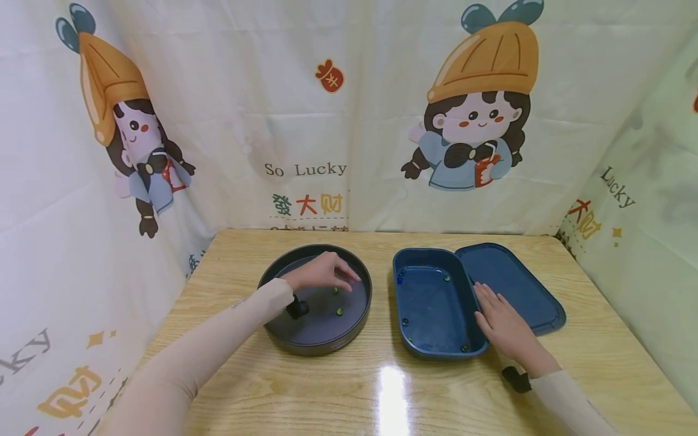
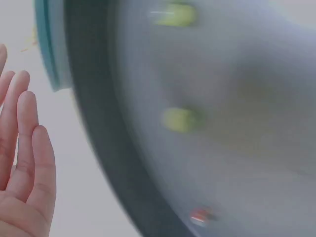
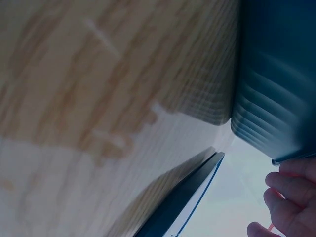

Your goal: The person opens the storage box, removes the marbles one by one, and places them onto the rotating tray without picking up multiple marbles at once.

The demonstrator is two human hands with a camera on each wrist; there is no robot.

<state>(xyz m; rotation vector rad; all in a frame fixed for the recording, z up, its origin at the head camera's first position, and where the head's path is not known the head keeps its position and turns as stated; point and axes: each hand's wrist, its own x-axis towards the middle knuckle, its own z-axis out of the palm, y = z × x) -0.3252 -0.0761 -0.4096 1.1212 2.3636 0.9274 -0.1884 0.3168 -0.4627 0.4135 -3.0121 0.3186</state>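
**Tray (image 1: 322,330) Sitting Left of Box (image 1: 436,309)**

Both are standing on a table (image 1: 327,387), marbles (image 1: 340,312) lying inside each. A lid (image 1: 512,290) is lying just right of the box. The left hand (image 1: 323,271) is hovering over the tray; the right hand (image 1: 504,324) is resting against the box's right side. Behind, a curtain (image 1: 376,121) is hanging.

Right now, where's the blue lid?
In the head view, the blue lid is right of the blue rectangular container, near the right hand.
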